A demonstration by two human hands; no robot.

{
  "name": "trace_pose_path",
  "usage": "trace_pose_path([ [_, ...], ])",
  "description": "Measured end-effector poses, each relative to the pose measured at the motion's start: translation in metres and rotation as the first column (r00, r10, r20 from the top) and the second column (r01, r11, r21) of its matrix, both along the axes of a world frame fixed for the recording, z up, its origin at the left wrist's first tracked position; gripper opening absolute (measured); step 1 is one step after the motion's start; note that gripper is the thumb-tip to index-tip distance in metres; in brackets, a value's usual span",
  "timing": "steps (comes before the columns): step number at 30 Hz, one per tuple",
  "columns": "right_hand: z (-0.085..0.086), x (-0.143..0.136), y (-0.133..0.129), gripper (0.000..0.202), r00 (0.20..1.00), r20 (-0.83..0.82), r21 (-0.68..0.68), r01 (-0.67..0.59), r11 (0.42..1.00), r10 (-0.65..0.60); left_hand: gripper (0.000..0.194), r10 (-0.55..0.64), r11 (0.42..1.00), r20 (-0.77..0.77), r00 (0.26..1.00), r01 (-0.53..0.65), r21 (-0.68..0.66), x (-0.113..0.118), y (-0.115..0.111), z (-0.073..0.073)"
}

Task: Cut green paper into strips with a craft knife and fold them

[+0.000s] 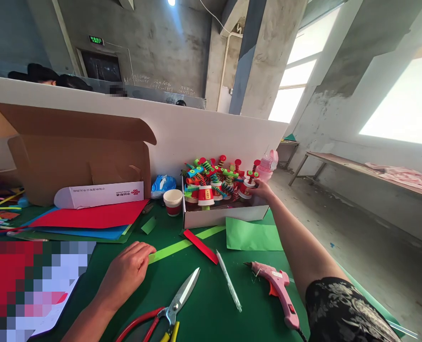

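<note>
My left hand point(132, 266) is closed at the near end of a light green paper strip point(171, 249) that lies on the green table cover. My right hand point(263, 191) reaches into a white box point(218, 218) and grips a red-and-white paper cup figure point(247, 188) with a red ball-topped head. Several similar cup figures with coiled paper springs crowd the box. A red paper strip point(201, 247) crosses the green one. Close by are a clear pen point(228, 281), open scissors point(177, 301) with red handles, and a pink glue gun point(277, 287).
Green paper point(254, 235) lies before the box. Stacked paper cups point(173, 203) and a blue plastic bag point(163, 185) stand to its left, near coloured sheets point(90, 216) and an open cardboard box point(79, 161). A pink bottle point(267, 166) stands behind. A white partition point(211, 130) closes the back.
</note>
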State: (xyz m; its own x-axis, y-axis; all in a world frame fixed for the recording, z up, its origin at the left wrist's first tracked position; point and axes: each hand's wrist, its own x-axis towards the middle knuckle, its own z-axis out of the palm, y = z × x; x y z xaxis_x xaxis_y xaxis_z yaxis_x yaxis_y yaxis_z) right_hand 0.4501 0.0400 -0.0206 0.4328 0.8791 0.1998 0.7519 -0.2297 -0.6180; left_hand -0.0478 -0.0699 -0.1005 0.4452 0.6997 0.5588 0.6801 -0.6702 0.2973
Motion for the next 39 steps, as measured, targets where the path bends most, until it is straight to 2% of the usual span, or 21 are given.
trace_pose_path([
  [7,-0.006,0.002,-0.001,0.049,0.998,-0.043,0.019,-0.054,0.998,0.055,0.037,-0.012,1.0,-0.01,1.0,0.012,-0.014,0.001,0.001,-0.002],
  [11,-0.009,0.003,0.006,0.055,0.999,-0.026,-0.001,-0.02,1.0,0.02,0.036,-0.006,0.999,-0.013,1.0,0.006,-0.033,0.0,0.0,-0.003],
  [16,-0.011,0.001,0.017,0.035,0.998,0.012,-0.068,0.063,0.996,-0.062,0.036,-0.01,0.998,-0.027,1.0,0.008,-0.062,-0.001,0.0,-0.002],
  [24,-0.008,-0.003,0.015,0.036,0.999,0.026,-0.09,0.047,0.995,-0.045,0.036,-0.022,0.997,-0.037,0.999,0.019,-0.075,0.0,0.0,-0.003],
  [32,-0.004,-0.004,0.005,0.027,0.998,0.033,-0.105,0.054,0.993,-0.051,0.037,-0.017,0.998,-0.045,0.999,0.014,-0.062,-0.004,0.002,-0.005],
  [37,-0.003,-0.003,0.001,0.026,0.998,0.031,-0.051,0.057,0.997,-0.055,0.036,-0.073,0.993,-0.09,0.993,0.065,-0.096,-0.008,0.005,-0.007],
  [39,-0.003,-0.002,0.003,0.028,0.998,0.023,-0.017,0.051,0.999,-0.051,0.038,-0.058,0.993,-0.084,0.995,0.049,-0.108,-0.008,0.005,-0.008],
])
